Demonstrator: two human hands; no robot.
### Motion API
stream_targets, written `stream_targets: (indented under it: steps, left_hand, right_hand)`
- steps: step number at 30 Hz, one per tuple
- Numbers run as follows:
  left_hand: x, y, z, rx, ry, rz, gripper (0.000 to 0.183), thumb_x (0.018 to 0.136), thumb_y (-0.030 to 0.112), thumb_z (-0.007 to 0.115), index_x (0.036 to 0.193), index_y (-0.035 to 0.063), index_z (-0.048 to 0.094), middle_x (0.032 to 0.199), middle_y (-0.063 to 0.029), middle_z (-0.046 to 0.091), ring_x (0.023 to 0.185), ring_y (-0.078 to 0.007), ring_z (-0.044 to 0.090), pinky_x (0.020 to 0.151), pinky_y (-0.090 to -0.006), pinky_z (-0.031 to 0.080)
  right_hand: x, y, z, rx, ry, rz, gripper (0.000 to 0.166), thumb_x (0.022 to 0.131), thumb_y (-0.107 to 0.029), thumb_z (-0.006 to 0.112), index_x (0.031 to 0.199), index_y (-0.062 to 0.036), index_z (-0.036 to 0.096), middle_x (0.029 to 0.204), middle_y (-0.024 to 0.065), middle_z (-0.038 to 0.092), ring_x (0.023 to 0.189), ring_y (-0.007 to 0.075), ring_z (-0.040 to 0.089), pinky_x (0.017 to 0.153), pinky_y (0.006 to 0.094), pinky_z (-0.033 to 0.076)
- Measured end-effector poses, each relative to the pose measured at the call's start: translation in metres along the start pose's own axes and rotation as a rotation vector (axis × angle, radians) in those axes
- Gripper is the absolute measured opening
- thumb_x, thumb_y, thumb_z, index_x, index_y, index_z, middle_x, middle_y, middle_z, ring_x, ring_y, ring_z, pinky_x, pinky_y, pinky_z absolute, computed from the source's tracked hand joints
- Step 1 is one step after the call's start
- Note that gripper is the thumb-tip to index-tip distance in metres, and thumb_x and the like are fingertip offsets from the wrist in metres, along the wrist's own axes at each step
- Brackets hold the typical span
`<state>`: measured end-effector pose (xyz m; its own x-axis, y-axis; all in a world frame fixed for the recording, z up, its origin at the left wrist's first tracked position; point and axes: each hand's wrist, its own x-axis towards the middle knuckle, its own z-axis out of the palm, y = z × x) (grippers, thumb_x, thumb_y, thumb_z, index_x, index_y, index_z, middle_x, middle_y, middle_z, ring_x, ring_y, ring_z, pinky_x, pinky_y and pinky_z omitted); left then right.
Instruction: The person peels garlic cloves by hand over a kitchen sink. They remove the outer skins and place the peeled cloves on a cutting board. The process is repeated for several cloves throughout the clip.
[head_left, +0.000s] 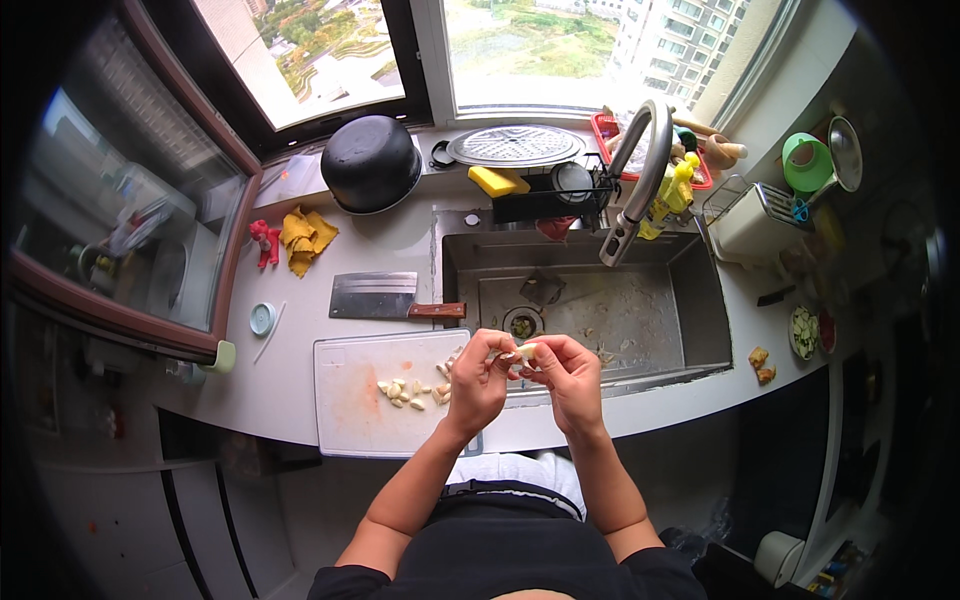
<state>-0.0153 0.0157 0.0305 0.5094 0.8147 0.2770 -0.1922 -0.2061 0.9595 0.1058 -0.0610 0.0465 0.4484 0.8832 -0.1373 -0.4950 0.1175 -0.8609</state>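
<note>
Both my hands meet above the sink's front edge, fingertips together around one garlic clove (527, 350). My left hand (481, 382) pinches at its left end, where a bit of papery skin seems to show. My right hand (574, 382) holds the pale, bare end between thumb and fingers. Left of my hands lies a white cutting board (345, 405) with orange stains. Several peeled garlic cloves (401, 393) are scattered on it, and unpeeled cloves (442, 391) lie partly hidden behind my left wrist.
A cleaver (375, 295) rests behind the board, its wooden handle over the sink's rim. The steel sink (637, 300) has scraps in it and a tall faucet (637, 180) above. A black pot (371, 165) stands by the window. A bowl of sliced vegetables (804, 332) sits far right.
</note>
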Motion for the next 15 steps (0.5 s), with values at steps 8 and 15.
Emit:
stream_targets:
  steps: [8,15]
  left_hand:
    - [0.012,0.015,-0.013,0.268,-0.01,0.29,0.021,0.08,-0.009,0.069,0.097,0.0028,0.068,0.096,-0.0093,0.065,0.083,-0.018,0.065,0.067,-0.0273,0.054]
    - [0.018,0.024,-0.018,0.33,-0.086,0.391,0.022,0.071,-0.013,0.07,0.086,0.0032,0.065,0.087,-0.0087,0.064,0.077,-0.0238,0.064,0.063,-0.0325,0.051]
  right_hand:
    - [0.004,-0.01,-0.012,-0.066,-0.092,0.067,0.019,0.097,-0.014,0.062,0.104,0.003,0.065,0.093,0.0091,0.069,0.08,0.0111,0.066,0.074,0.0254,0.058]
    - [0.007,-0.016,-0.021,0.085,-0.236,0.209,0.018,0.097,-0.014,0.061,0.103,0.0021,0.065,0.092,0.008,0.068,0.079,0.0117,0.065,0.075,0.0274,0.057]
